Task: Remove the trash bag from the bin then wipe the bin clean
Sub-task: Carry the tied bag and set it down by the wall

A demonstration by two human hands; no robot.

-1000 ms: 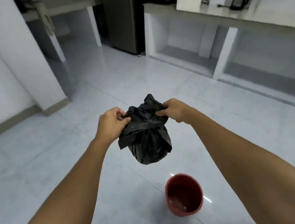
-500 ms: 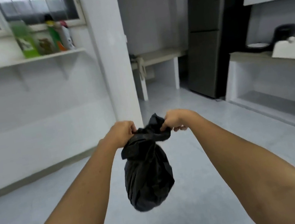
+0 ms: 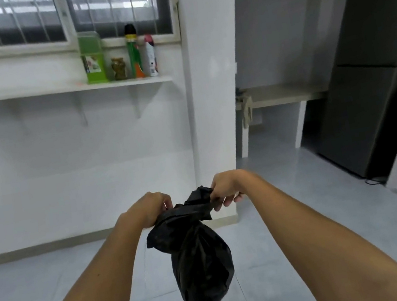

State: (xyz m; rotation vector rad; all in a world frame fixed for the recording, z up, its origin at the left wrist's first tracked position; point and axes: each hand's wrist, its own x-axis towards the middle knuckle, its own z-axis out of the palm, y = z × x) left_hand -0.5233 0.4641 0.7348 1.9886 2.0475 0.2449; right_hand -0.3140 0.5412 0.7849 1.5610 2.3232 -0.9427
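Head view: the black trash bag (image 3: pixel 201 264) hung clear of the floor, in front of the white pillar (image 3: pixel 211 95) and low against its foot. The left hand (image 3: pixel 149 209) gripped the gathered neck left of the pillar. The right hand (image 3: pixel 225 188) pinched the twisted top directly before it. No bin was in view. Judgement: the neck should be drawn tight and knotted before release, lest the contents spill.

Black trash bag (image 3: pixel 201 264). White shelf (image 3: pixel 23 94); on it, green box (image 3: pixel 93 60), amber jar (image 3: pixel 119 68), green-and-orange spray can (image 3: pixel 134 55) capped black, white bottle (image 3: pixel 151 57) topped pink. Below the shelf, pale grey tiled floor (image 3: pixel 32 299). Right of the shelf, dark grey fridge (image 3: pixel 371 82).
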